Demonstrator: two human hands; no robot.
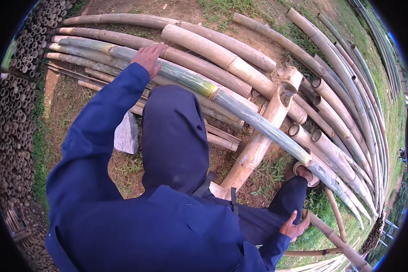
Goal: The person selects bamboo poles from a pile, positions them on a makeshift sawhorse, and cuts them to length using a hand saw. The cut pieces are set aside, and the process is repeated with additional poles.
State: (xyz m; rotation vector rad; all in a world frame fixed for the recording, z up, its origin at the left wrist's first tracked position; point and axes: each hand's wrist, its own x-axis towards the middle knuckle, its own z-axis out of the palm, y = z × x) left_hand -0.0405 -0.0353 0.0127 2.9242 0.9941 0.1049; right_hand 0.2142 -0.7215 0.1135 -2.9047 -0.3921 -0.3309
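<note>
A long green bamboo pole (188,80) runs across from the upper left to the lower right, over a thick tan bamboo piece (248,158) with a cut-out hollow near its far end. On the pole's left stretch lies my left hand (148,59), its fingers closed over the top. My right hand (295,226) is by my right lower leg, thumb and fingers apart, with nothing visible in it. Close to that hand a slanting bamboo pole (332,236) passes. My bent left knee is just below the green pole.
Several tan bamboo poles (220,52) lie beyond the green one. More poles (358,90) fan out at the right. A grey stone block (127,133) sits left of my knee. Cut bamboo ends (14,122) are stacked along the left edge.
</note>
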